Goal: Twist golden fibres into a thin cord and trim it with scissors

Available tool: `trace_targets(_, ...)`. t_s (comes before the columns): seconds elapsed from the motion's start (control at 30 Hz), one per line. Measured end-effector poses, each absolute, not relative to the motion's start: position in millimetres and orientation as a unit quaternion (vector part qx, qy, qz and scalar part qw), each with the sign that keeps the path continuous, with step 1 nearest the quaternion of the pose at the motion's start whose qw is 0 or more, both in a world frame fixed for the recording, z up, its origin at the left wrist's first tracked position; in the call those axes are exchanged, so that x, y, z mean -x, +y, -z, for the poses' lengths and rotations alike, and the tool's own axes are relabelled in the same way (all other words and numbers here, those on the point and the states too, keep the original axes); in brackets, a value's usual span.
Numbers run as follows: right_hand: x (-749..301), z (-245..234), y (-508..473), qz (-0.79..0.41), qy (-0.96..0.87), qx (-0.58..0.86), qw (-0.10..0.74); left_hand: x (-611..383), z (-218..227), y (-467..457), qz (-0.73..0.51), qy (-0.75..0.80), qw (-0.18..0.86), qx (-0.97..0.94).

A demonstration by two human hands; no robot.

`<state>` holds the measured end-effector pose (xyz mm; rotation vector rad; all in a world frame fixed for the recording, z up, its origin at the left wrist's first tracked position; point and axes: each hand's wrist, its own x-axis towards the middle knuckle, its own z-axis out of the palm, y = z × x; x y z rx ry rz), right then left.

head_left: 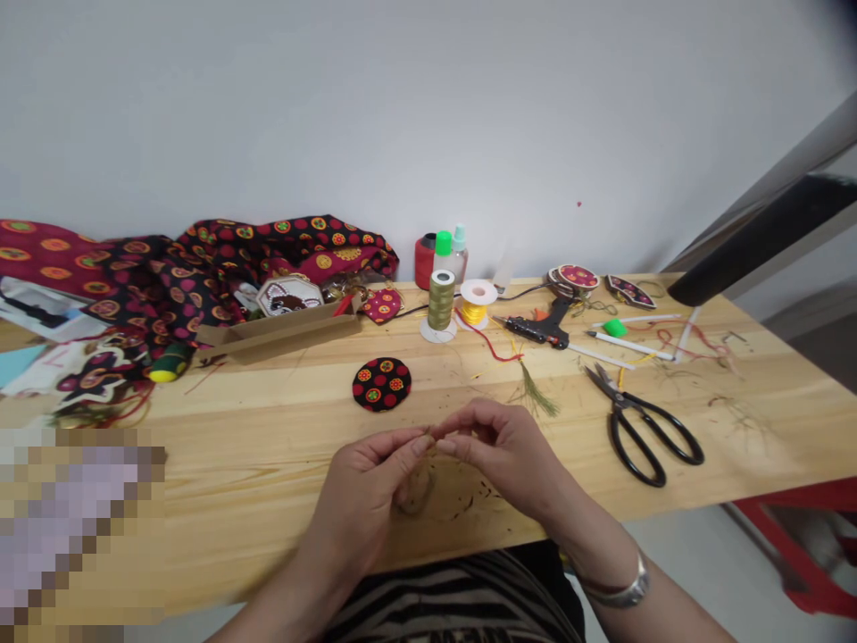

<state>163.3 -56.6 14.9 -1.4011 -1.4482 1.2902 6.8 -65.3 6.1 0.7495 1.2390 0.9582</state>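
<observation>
My left hand [375, 478] and my right hand [499, 451] meet over the front of the wooden table, fingertips almost touching. Both are closed in a pinch on a thin greenish thread [428, 493], which hangs in a loose loop below the fingers. Its ends are hidden by my fingertips. Just beyond my hands lies a round patterned fabric piece [381, 384], black with red and orange dots. Farther back, a spool of olive thread [441, 302] stands upright. Black-handled scissors [626, 420] lie partly spread to the right, and a green thread tassel [536, 388] rests between.
A black glue gun [542, 329], a yellow thread spool [476, 304] and small bottles [459, 254] stand toward the wall. Patterned cloth [287, 237] is heaped behind a cardboard tray [281, 335] at left. White sticks [633, 345] and thread scraps lie right. A red stool [803, 536] stands below.
</observation>
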Motion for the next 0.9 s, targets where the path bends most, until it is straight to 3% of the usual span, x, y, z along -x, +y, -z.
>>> trace_targets(0.53,-158.5,0.1,-53.2,-0.658,-0.430,0.468,0.404,-8.2,-0.5,-68.5,-0.387,0.494,0.706,-0.329)
trace_targets(0.9,-163.2,0.6,-49.4,-0.729,-0.395,0.414,0.377,-5.4,1.4,-69.3,-0.349,0.480,0.712,-0.375)
